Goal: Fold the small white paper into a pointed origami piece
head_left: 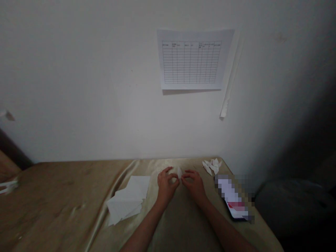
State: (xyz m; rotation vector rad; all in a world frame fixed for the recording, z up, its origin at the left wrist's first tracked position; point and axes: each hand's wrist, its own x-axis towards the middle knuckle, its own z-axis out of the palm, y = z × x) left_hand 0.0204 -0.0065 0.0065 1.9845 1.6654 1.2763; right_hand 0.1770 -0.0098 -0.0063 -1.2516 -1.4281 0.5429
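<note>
Between my hands is a small piece of folded white paper [180, 172], pinched from both sides just above the cloth. My left hand [167, 183] holds its left side between thumb and index finger, the other fingers curled loosely. On the opposite side, my right hand [193, 182] pinches it the same way. The paper's exact shape is too small to make out. A stack of white paper sheets [130, 197] lies fanned out to the left of my left hand. Several folded white paper pieces [212, 165] sit in a small heap beyond my right hand.
A phone [233, 199] with a lit screen, partly blurred out, lies to the right of my right arm. Shiny beige cloth [65, 196] with a raised fold covers the table. Behind it stands a wall with a printed table sheet [191, 63] and a paper strip [231, 80].
</note>
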